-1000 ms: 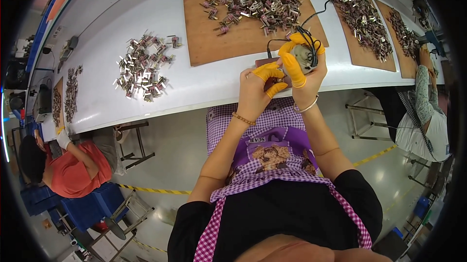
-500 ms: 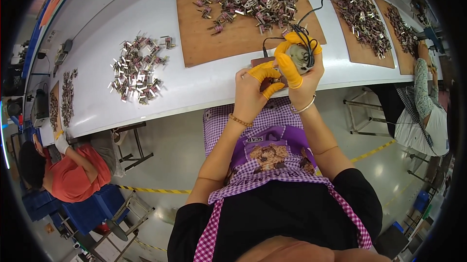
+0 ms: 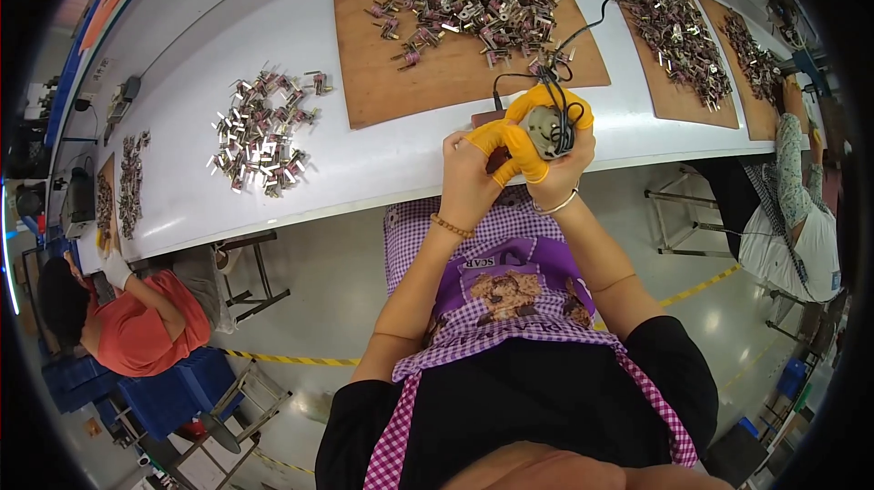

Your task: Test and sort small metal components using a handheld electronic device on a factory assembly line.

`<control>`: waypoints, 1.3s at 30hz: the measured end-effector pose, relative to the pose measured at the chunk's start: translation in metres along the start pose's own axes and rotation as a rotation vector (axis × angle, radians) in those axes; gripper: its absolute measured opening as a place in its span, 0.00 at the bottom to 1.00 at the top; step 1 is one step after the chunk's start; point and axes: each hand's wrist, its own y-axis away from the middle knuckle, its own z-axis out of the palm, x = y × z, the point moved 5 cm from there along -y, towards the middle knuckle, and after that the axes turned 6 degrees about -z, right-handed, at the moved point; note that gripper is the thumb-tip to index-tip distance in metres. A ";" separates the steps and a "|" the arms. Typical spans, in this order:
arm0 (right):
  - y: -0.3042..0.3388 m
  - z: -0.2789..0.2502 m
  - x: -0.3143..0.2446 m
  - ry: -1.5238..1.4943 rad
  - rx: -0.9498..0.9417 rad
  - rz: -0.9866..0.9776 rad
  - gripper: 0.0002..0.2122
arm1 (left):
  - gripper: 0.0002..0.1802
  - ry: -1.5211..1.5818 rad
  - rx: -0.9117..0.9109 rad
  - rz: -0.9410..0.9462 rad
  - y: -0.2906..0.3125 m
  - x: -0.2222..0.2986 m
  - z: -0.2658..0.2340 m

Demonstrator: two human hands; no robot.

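Observation:
My right hand (image 3: 557,151), with yellow finger cots, grips a small grey motor-like part (image 3: 544,131) with black wires (image 3: 566,108) looped over it, held up at the white table's front edge. Pressed against the part's left side is my left hand (image 3: 475,162), also in yellow finger cots, its fingertips pinching something small and dark that I cannot make out. A black cable (image 3: 592,21) runs from the part back across the brown board (image 3: 391,80).
The brown board carries a heap of small metal-and-purple parts (image 3: 469,3). A second pile (image 3: 264,131) lies on the white table (image 3: 182,53) at left. More boards with parts (image 3: 669,26) stand at right. A person in orange (image 3: 137,322) sits left, another person (image 3: 801,208) right.
Both hands with the part have drifted slightly left and stayed together at the table edge; the view has shifted a little. The grip looks the same.

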 end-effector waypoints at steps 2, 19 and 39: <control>-0.001 0.000 -0.003 0.035 0.002 0.007 0.21 | 0.16 -0.002 -0.001 -0.009 0.001 -0.001 -0.001; 0.011 -0.066 0.012 -0.034 0.335 0.244 0.17 | 0.23 -1.247 0.662 -0.425 -0.025 -0.113 -0.187; 0.020 -0.078 0.011 0.025 0.332 0.277 0.16 | 0.15 -0.525 0.086 -0.465 -0.097 -0.094 -0.100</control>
